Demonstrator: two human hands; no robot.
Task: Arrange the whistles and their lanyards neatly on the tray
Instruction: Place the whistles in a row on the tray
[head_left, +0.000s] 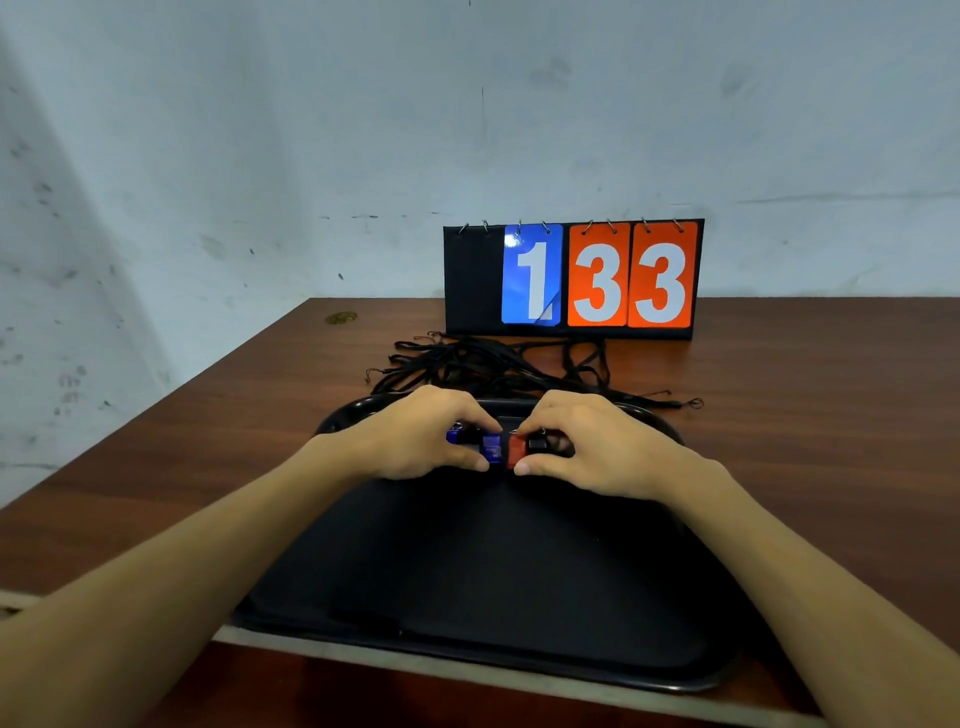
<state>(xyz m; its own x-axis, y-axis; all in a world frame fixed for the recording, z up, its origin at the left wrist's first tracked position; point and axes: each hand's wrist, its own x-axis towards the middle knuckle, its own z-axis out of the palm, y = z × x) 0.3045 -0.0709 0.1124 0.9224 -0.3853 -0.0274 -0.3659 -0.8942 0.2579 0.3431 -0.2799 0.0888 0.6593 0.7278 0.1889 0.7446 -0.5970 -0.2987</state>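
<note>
We have both hands at the tray's (519, 597) 12 o'clock end. Left hand (421, 434) pinches a blue whistle (491, 448), right hand (587, 447) pinches a red whistle (516, 451); the two meet end to end, long axes running 9 to 3 o'clock. Lanyards (488, 364) lie tangled on the table (805, 395) at 12 o'clock, just beyond both hands, below the scoreboard (574, 278). Either hand seems equally near; whether cords are attached, we cannot tell

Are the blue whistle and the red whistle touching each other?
Touching. The head view shows the blue whistle and the red whistle pressed end to end, with no gap between them.
</note>
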